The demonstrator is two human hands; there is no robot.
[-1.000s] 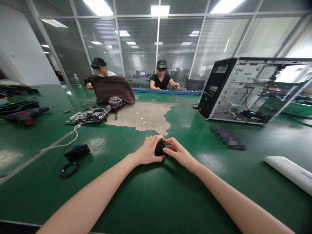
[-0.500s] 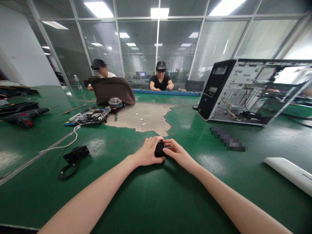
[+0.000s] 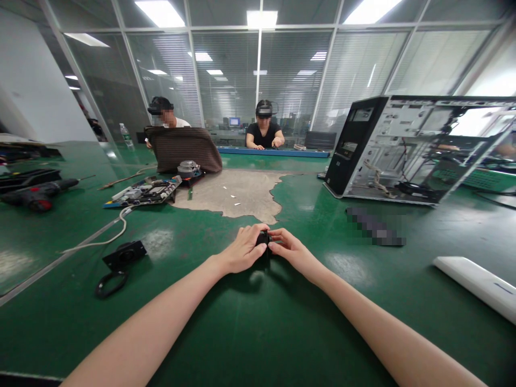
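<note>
A small black part (image 3: 263, 238), its exact kind unclear, is held between my two hands just above the green table. My left hand (image 3: 244, 250) grips it from the left, thumb on the near side and fingers over the top. From the right, my right hand (image 3: 288, 246) pinches its edge with thumb and fingertips. Most of the part is covered by the fingers. To the left lie a black square piece with a round opening (image 3: 124, 255) and a black ring (image 3: 110, 284).
An open computer case (image 3: 355, 150) stands at the right, near a blurred dark item (image 3: 374, 228) and a white panel (image 3: 475, 282). A circuit board (image 3: 145, 191), a drill (image 3: 40, 196) and a brown cover (image 3: 181, 150) lie leftward. Two people sit across the table.
The black part has turned in my hands and shows less of its side. My left thumb has moved up onto it. The whole view has shifted slightly.
</note>
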